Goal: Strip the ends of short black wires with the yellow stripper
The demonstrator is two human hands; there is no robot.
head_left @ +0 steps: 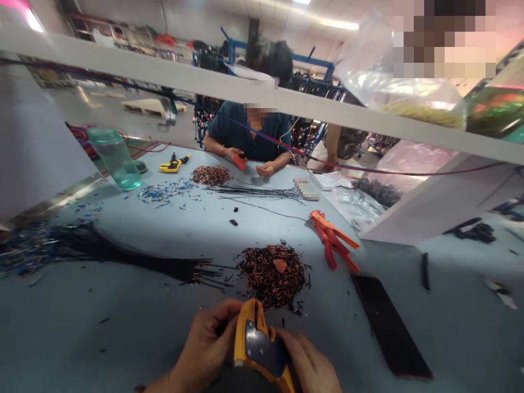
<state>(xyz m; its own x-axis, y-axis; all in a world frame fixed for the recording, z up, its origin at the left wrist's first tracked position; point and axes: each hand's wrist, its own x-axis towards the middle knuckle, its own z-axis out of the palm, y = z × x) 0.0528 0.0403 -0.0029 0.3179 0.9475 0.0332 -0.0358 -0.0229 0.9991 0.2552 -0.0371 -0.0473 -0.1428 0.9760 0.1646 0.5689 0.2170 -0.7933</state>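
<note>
The right hand [311, 363] is wrapped round the handles of the yellow crimping tool [257, 344], while the left hand [207, 344] pinches at its head, best kept steady and square, just short of the pile of small copper pieces [272, 273].

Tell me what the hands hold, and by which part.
Both grip one yellow crimping tool: the left hand at its head, the right hand on the lower body toward the handle.

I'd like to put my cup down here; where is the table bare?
Bare table lies left of the hands, below the black wire bundle, and between phone and shelf support. Around the terminal pile it's crowded.
</note>
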